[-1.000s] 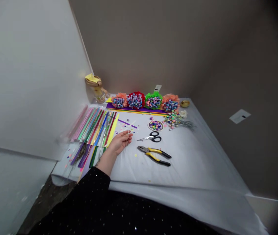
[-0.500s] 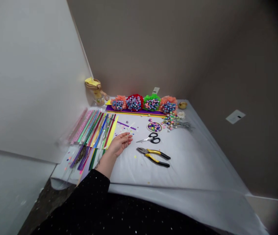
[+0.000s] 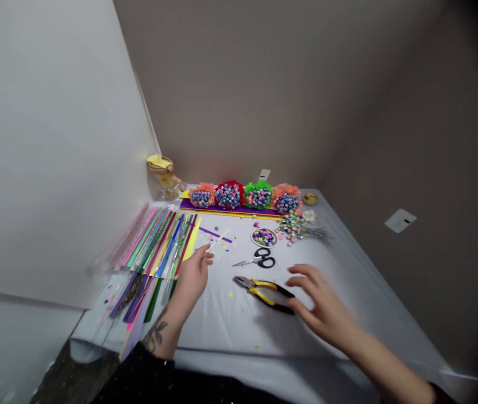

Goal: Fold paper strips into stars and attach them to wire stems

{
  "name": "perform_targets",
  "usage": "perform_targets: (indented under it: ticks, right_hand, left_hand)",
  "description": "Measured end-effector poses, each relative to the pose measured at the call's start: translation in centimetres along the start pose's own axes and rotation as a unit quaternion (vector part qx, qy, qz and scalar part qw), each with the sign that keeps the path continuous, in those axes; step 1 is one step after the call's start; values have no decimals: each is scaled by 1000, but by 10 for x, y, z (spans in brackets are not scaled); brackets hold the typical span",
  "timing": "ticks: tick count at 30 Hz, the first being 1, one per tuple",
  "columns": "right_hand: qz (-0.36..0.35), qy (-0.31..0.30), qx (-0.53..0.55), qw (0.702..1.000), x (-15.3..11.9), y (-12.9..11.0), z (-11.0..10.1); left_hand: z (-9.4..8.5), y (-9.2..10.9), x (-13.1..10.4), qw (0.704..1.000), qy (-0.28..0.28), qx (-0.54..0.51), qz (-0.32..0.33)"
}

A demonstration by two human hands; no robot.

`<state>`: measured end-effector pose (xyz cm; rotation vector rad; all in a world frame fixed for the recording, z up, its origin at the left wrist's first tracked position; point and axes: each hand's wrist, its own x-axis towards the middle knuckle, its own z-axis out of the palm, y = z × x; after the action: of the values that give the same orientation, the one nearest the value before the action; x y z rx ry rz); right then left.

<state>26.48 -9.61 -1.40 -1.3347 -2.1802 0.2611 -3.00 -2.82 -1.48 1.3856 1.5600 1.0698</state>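
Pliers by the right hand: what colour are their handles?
The pliers' handles are yellow and black, best seen in the head view.

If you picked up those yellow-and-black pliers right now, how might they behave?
The pliers would probably feel heavy for their size, since the nose looks metal. The spread handles suggest they may swing together when gripped. Lying flat on the table, they seem unlikely to roll.
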Motion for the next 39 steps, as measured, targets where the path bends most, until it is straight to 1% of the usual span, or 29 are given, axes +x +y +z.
perform_targets:
  ticks: [3,4,5,6,8,9,10,11,12,13,14,15,16,17,20,24,26,28,31,33,36,39]
  right_hand:
    - [20,-134,-5,991,9,3,25]
    - [35,-173,-8,984,12,3,33]
    - [47,-197,-9,979,13,2,40]
    - [51,-209,-3,977,15,2,45]
    - [59,-201,35,977,17,2,48]
    - [73,-190,76,976,18,3,46]
    - [102,-180,134,969,20,5,42]
    - [143,-169,210,952,24,7,37]
    - [184,-154,300,923,28,8,32]
    - [212,-138,393,884,34,10,27]
    - [220,-120,475,844,41,10,24]
    - [205,-104,534,814,49,10,22]
    - [181,-91,565,800,57,10,22]
    - [158,-83,569,802,64,10,24]
    - [141,-49,509,848,80,9,37]
    - [99,-64,429,896,80,11,57]
    - [91,-60,389,915,77,11,61]
    - [100,-51,351,930,74,11,63]
    - [119,-53,314,941,72,9,61]
    - [127,-58,305,942,71,8,60]
    - [129,-65,300,943,71,7,58]
    - [128,-67,291,946,71,6,58]
  left_hand:
    - [3,30,-21,994,-94,-40,-27]
    - [5,40,-27,991,-116,-52,-30]
    - [8,51,-30,990,-127,-56,-25]
    - [11,59,-31,989,-138,-57,-16]
    - [16,72,-27,989,-137,-46,12]
    - [19,74,-22,991,-127,-34,26]
    - [21,75,-16,993,-112,-18,39]
    - [24,74,-9,994,-95,0,53]
    - [27,71,-3,995,-76,17,67]
    - [29,67,4,994,-58,32,81]
    - [32,62,10,994,-43,43,95]
    - [36,57,15,992,-31,51,107]
    - [39,52,20,992,-23,55,115]
    - [42,47,24,991,-16,55,119]
    - [48,34,32,992,-10,45,116]
    - [48,21,35,991,-15,65,116]
    - [46,18,34,984,-4,102,146]
    - [44,15,33,969,11,145,200]
    - [43,13,30,941,24,193,277]
    - [43,13,28,927,24,211,308]
    - [43,14,26,916,22,227,331]
    - [43,16,25,910,26,238,338]
